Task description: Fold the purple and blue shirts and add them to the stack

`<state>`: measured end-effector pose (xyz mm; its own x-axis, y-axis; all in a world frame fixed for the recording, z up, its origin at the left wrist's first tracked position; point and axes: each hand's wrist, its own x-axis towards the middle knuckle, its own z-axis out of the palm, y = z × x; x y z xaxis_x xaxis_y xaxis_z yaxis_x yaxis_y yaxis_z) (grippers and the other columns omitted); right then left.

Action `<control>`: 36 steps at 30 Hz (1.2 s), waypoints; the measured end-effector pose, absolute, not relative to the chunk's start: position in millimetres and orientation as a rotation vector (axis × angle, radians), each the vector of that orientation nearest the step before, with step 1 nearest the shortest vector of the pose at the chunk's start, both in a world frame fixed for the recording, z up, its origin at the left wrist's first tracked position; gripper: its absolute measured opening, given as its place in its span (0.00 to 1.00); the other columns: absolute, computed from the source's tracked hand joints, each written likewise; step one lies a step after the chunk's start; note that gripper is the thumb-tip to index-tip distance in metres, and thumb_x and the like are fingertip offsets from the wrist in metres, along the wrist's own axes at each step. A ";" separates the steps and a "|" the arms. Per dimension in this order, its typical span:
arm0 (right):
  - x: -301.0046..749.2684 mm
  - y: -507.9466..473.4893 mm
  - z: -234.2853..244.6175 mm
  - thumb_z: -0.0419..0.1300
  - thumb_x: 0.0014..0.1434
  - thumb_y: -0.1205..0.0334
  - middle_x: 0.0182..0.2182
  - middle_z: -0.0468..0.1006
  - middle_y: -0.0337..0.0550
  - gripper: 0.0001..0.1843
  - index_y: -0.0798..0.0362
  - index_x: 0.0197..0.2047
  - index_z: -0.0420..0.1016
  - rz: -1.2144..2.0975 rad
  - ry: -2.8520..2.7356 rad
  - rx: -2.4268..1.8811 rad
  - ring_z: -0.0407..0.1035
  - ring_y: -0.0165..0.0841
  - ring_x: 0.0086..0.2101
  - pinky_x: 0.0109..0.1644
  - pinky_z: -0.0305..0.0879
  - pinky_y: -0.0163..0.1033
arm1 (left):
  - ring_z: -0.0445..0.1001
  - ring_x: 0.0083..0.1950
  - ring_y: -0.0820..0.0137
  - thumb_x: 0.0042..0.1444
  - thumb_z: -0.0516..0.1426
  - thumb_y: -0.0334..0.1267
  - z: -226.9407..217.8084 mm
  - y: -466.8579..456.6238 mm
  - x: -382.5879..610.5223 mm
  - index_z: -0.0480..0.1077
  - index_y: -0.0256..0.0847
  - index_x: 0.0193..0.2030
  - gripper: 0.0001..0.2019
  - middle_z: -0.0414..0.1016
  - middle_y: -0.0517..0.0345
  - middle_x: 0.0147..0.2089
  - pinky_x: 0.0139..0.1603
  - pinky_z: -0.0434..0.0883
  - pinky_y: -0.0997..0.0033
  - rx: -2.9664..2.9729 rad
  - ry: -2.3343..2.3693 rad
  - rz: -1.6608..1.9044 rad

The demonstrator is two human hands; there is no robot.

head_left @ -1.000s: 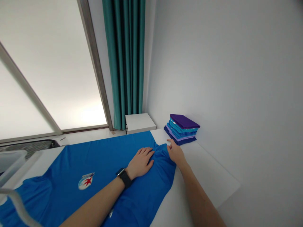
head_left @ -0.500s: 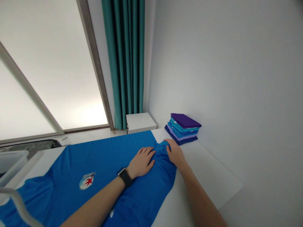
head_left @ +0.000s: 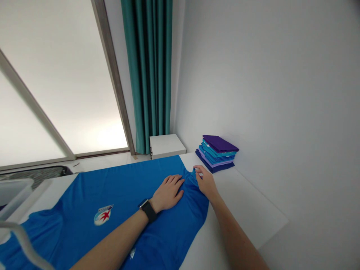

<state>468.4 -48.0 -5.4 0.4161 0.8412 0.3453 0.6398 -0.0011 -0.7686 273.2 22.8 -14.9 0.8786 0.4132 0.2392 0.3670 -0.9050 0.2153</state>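
Note:
A bright blue shirt with a red and white badge lies spread over a white table. My left hand, with a dark watch on its wrist, lies flat on the cloth with fingers stretched out. Just to its right, my right hand pinches the shirt's bunched edge near the table's middle, fingers curled on the fabric. A stack of folded clothes in purple, teal and blue stands close beyond the right hand, against the wall.
A white wall runs along the table's right side. A teal curtain hangs beside a large bright window. A small white cabinet stands behind the table. A white basket's rim shows at the far left.
My right hand has shifted slightly left along the shirt's edge and gathered the fabric. The left hand has stayed flat in place.

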 end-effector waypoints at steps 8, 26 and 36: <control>457.2 -53.1 8.4 0.47 0.62 0.55 0.32 0.81 0.43 0.20 0.53 0.51 0.70 0.753 -1.311 -1.531 0.56 0.24 0.15 0.19 0.53 0.31 | 0.62 0.64 0.57 0.63 0.51 0.40 -14.8 25.6 273.1 0.68 0.39 0.54 0.15 0.66 0.44 0.62 0.65 0.58 0.51 2.860 0.594 0.443; 477.9 -51.3 -7.6 0.46 0.61 0.63 0.19 0.74 0.35 0.16 0.52 0.43 0.74 0.507 -1.461 -1.749 0.65 0.29 0.21 0.29 0.61 0.33 | 0.68 0.47 0.61 0.65 0.49 0.38 12.2 21.2 272.2 0.70 0.46 0.55 0.15 0.71 0.52 0.44 0.50 0.64 0.58 2.692 0.549 0.543; 480.7 -45.7 -13.5 0.44 0.61 0.54 0.17 0.74 0.34 0.18 0.53 0.46 0.68 0.809 -1.195 -1.547 0.60 0.28 0.15 0.21 0.56 0.32 | 0.71 0.46 0.68 0.63 0.52 0.33 19.4 -6.7 282.7 0.70 0.43 0.44 0.07 0.72 0.57 0.47 0.48 0.60 0.64 2.767 0.297 0.431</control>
<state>480.7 -45.7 -13.5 0.2938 0.9541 0.0581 0.2999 -0.0343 -0.9533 282.7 -6.7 19.4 0.9328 0.2507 0.2590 0.1529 -0.9259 0.3453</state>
